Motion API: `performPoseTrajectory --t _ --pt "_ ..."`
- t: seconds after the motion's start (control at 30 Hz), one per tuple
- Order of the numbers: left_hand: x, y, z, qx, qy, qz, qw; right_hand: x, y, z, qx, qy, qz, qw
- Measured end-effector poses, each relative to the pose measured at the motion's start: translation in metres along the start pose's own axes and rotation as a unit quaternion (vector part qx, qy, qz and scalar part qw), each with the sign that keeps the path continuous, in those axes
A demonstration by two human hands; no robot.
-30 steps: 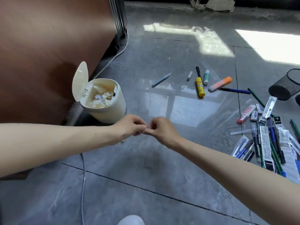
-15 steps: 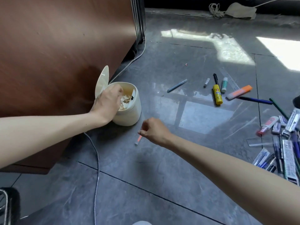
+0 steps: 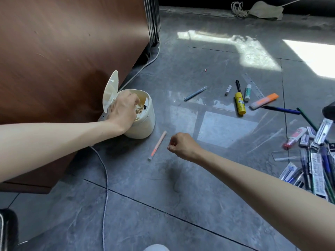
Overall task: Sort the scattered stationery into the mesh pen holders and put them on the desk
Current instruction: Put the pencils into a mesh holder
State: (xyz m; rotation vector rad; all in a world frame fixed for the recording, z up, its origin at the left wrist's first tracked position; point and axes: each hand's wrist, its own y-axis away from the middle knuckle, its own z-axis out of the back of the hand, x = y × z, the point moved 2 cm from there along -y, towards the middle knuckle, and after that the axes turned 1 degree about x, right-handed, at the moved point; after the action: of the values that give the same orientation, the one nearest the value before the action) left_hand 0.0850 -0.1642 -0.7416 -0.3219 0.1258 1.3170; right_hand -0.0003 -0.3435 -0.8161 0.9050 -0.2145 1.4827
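The left hand (image 3: 125,109) reaches down into the mouth of a bin (image 3: 143,127). Its fingers are bent among crumpled paper scraps (image 3: 138,109), and I cannot tell whether they pinch anything. The bin is a small round tub of smooth cream plastic, and its oval lid (image 3: 110,93) is flipped upright against a reddish-brown wood-grain panel (image 3: 72,51). The right hand (image 3: 183,146) hovers low over the floor (image 3: 163,196) with its fingers loosely curled and nothing visible in them. A thin pink pen (image 3: 157,145) with an orange grip lies flat on the tile just beside this hand, not touching it. The floor is glossy grey stone-look tile with dark joints, and it mirrors patches of sunlight. More stationery lies scattered farther out. There is a slim blue-grey pen (image 3: 195,93), a black marker (image 3: 238,86) and a fat yellow glue stick (image 3: 240,105). Near them are a white and green stick (image 3: 247,92), a clear plastic ruler (image 3: 253,86) and a chunky orange highlighter (image 3: 264,100). A blue pen (image 3: 281,109) and a green pencil (image 3: 307,119) lie beyond those. At the right edge a dense heap (image 3: 317,169) of pens and packaged refills in shiny wrappers overlaps on the tile, with a red-tipped white tube (image 3: 294,137) beside it. A braided grey cable (image 3: 105,178) runs across the floor from under the left forearm toward the viewer.
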Motion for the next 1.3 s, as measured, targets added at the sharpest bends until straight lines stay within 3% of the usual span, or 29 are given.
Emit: performPoseTrajectory --t 0.1,0.23,0.4,0.53,0.77,0.97,1.17,1.3 --pt "-0.015 -0.005 0.000 -0.034 0.010 -0.027 0.999 0.002 0.003 0.008 0.003 0.028 0.009 1.000" --pt "-0.070 -0.022 -0.020 -0.009 0.066 -0.153 0.986 -0.002 0.012 0.040 0.013 0.083 0.007 0.996" --pt "-0.158 -0.030 -0.061 0.117 0.087 -0.198 0.969 -0.029 0.042 0.124 0.059 0.205 -0.043 0.976" --pt "-0.224 -0.030 -0.094 0.238 0.072 -0.245 0.937 -0.078 0.079 0.204 0.037 0.272 -0.135 0.952" --pt "-0.293 -0.021 -0.148 0.359 0.017 -0.313 0.879 -0.191 0.135 0.257 -0.001 0.276 -0.250 0.928" --pt "-0.351 -0.034 -0.178 0.347 0.012 -0.310 0.885 -0.278 0.128 0.257 -0.076 0.241 -0.350 0.902" --pt "-0.367 -0.041 -0.206 0.351 0.005 -0.284 0.892 -0.313 0.119 0.287 -0.206 0.177 -0.360 0.892" --pt "-0.369 -0.040 -0.213 0.320 0.019 -0.284 0.904 -0.342 0.116 0.306 -0.174 0.140 -0.354 0.908"
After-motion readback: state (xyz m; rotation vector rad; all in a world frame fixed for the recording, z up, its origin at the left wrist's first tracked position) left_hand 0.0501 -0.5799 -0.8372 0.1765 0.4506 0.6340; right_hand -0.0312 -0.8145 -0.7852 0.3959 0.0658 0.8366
